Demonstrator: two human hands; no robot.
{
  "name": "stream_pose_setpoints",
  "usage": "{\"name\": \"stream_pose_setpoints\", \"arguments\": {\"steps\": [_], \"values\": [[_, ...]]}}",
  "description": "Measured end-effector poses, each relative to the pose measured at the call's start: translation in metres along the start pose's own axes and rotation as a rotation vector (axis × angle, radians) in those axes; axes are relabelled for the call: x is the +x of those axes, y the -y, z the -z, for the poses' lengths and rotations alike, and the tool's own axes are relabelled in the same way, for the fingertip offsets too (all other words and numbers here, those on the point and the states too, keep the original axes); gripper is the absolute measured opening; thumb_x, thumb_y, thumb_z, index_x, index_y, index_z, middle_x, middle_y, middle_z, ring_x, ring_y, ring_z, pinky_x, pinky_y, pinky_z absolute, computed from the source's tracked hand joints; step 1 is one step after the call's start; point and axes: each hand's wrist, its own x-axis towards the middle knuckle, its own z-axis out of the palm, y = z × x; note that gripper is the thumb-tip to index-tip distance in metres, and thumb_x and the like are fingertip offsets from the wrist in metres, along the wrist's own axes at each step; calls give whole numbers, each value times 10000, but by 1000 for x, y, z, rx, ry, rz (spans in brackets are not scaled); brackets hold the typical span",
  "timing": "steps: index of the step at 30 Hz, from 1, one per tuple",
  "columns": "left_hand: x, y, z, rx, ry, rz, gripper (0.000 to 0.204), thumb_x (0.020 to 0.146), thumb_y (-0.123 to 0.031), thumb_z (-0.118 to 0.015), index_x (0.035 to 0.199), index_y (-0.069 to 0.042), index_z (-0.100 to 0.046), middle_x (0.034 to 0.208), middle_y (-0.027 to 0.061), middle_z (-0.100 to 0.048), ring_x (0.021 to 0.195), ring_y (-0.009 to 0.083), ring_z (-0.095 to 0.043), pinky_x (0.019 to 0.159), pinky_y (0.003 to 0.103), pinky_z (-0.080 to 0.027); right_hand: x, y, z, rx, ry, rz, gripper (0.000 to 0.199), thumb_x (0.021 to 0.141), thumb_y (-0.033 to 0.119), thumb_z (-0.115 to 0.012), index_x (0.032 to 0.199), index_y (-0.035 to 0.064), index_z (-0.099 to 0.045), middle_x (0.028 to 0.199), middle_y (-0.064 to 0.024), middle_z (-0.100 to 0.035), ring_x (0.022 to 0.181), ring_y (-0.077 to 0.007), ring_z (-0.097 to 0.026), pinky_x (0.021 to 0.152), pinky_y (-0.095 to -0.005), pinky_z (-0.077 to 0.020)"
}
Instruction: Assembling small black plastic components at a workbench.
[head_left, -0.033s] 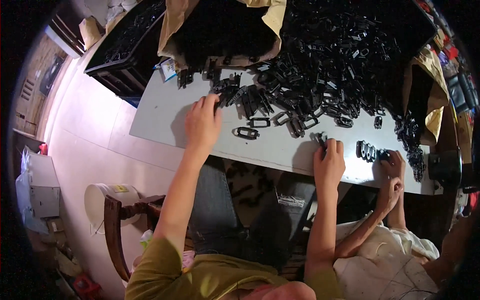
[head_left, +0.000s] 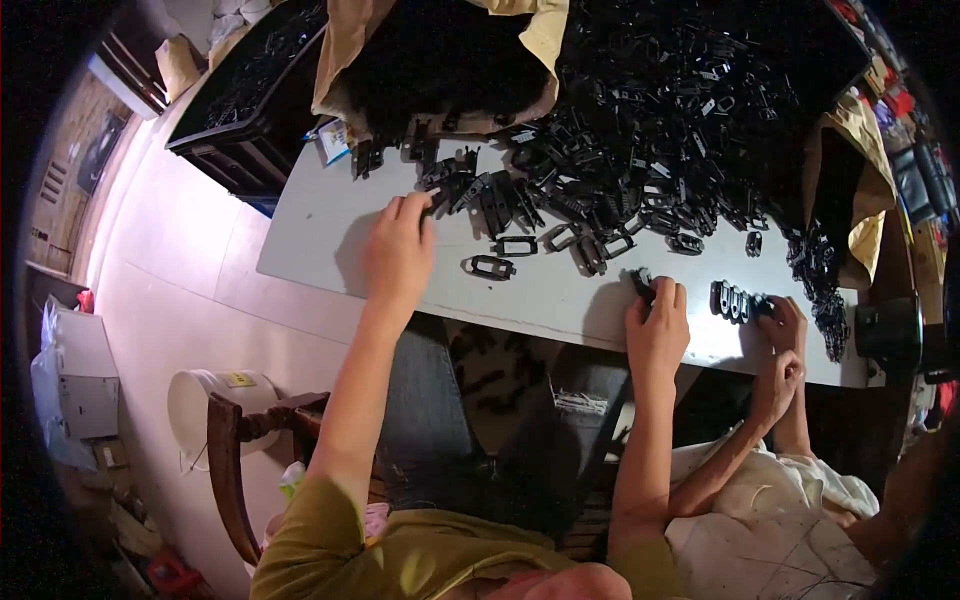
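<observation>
Left hand lies palm down on the grey table, fingers spread and loosely curled, fingertips touching black plastic clips at the near edge of the heap; can't tell if it actually grips one. Right hand sits at the table's near edge, fingers curled around a small black clip pinched at its fingertips. Big heap of black parts covers the far half of the table. Two loose rectangular buckles lie flat between the hands, apart from the heap. A short row of clips stands just right of the right hand. A co-worker's hands touch that row's right end. Tan bag of parts at the far edge, black crate to the left. White bucket and wooden chair on the floor, lower left.
</observation>
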Motion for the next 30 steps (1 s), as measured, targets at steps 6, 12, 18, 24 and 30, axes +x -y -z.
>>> {"name": "stream_pose_setpoints", "arguments": {"steps": [6, 12, 18, 24, 30], "values": [[-23, 1, 34, -702, 71, 368, 91, 873, -38, -568, 933, 9, -617, 951, 38, -570, 743, 86, -539, 662, 217, -444, -3, 1, 23, -100, 112, -70, 269, 738, 91, -599, 983, 3, -532, 955, -169, -530, 803, -370, -556, 677, -424, -472], [-46, -53, 52, -1098, 388, 371, 282, 822, 40, -612, 1101, 8, -588, 1101, 50, -567, 965, 108, -560, 800, 204, -436, -11, 3, 21, 232, 113, 46, 260, 667, 23, -615, 916, -17, -554, 854, -138, -539, 713, -283, -566, 615, -357, -480], [-55, -66, 47, -777, 482, -2, 275, 741, -7, -738, 1006, -6, -665, 1074, 56, -614, 888, 97, -581, 726, 210, -471, -31, 71, 49, 585, 270, 346, 358, 630, -40, -609, 983, 15, -603, 919, -115, -553, 755, -274, -593, 660, -335, -498], [-60, -83, 51, -863, 567, 150, 291, 739, -33, -745, 1019, -24, -669, 939, 66, -693, 804, 80, -610, 727, 223, -483, -36, 73, 56, 402, 317, 427, 391, 643, -35, -636, 1030, 16, -602, 979, -139, -533, 807, -322, -586, 673, -368, -496], [-67, -81, 41, -844, 447, 61, 259, 745, -1, -716, 992, -22, -641, 908, 70, -678, 760, 125, -649, 669, 243, -507, -48, 71, 52, 454, 264, 469, 408, 666, 30, -726, 1054, 2, -605, 1022, -128, -518, 762, -276, -573, 651, -346, -488]]}}
